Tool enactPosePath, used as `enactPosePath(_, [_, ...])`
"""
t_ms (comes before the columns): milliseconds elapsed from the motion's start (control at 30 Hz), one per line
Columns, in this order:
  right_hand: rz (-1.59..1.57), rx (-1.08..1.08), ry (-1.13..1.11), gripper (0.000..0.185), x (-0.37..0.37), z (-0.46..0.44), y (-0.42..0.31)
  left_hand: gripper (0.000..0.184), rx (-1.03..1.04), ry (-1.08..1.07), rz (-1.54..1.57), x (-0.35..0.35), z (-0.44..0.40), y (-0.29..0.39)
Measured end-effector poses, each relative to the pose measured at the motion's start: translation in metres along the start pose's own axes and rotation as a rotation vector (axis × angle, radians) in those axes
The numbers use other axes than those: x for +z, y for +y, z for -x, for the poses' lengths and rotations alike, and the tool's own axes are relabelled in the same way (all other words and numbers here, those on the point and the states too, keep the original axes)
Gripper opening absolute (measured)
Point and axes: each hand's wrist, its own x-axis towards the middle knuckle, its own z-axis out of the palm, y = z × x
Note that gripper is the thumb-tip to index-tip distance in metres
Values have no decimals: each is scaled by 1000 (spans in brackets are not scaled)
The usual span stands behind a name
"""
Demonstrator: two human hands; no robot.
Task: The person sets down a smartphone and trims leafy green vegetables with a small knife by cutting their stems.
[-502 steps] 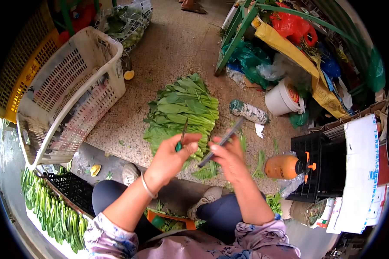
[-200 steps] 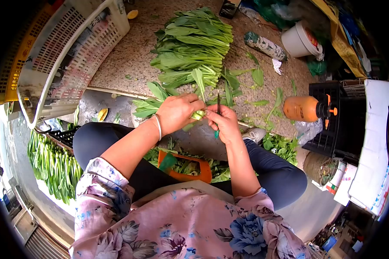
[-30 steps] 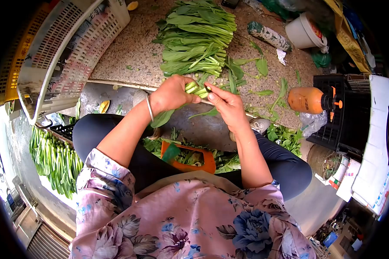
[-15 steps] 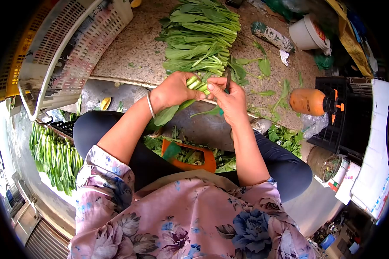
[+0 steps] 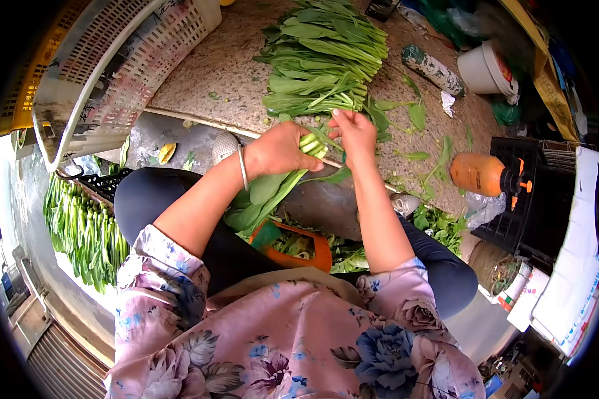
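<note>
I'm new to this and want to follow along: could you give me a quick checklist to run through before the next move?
1. Bunch of greens held: ok, the left hand is closed around its stems.
2. What the right hand holds: cannot tell, its fingers are near the stem ends.
3. Big pile with stems facing right: ok.
4. Slab free of loose leaves: not ok, several lie right of the pile.
5. White basket clear of both hands: ok.

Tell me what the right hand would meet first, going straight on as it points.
The right hand would probably meet the nearest stems of the stacked leafy greens first, though its height above them is unclear.
</note>
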Motion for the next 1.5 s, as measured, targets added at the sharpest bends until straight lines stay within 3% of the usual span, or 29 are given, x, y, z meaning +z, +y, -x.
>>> enactPosePath(67, [309, -96, 217, 26, 9, -33, 15, 22, 48, -24, -47, 2, -1, -4])
enactPosePath(167, [764, 22, 346, 31, 25, -66, 22, 25, 26, -84, -57, -3, 5, 7])
enactPosePath(267, [923, -56, 516, 33, 31, -75, 30, 27, 20, -150, 13, -7, 7, 8])
enactPosePath(400, [663, -24, 400, 28, 10, -78, 32, 22, 15, -225, 241, -5, 9, 5])
enactPosePath(500, [23, -154, 417, 12, -20, -56, 22, 19, 5, -246, 370, -4, 8, 6])
enactPosePath(600, [-16, -3, 599, 21, -49, -53, 18, 24, -1, -113, 511, 3, 7, 6])
enactPosePath(667, [240, 28, 718, 30, -50, -67, 12, 24, -13, -93, 478, 5, 4, 8])
enactPosePath(700, [235, 26, 719, 30, -56, -83, 17, 24, -26, -67, 449, 5, 3, 9])
enactPosePath(767, [650, -86, 367, 35, -64, -109, 28, 24, -25, -67, 429, 6, 2, 12])
enactPosePath(800, [758, -105, 306, 33, -63, -113, 27, 23, -29, -92, 404, 6, 1, 13])
enactPosePath(900, [829, -2, 239, 35, -61, -111, 17, 22, -31, -106, 353, 6, 0, 12])
enactPosePath(1167, [980, -126, 238, 40, -70, -105, 30, 23, -23, -93, 187, 5, 2, 14])
enactPosePath(1233, [906, -232, 219, 40, -70, -104, 31, 23, -20, -81, 170, 5, 3, 14])
enactPosePath(1367, [647, -224, 102, 38, -71, -103, 16, 23, -37, -90, 141, 5, 2, 11])
enactPosePath(1433, [293, -90, 154, 35, -62, -95, 1, 23, -34, -87, 146, 6, 2, 11])
enactPosePath(1500, [230, -87, 166, 30, -56, -93, -9, 23, -26, -87, 148, 6, 2, 12])
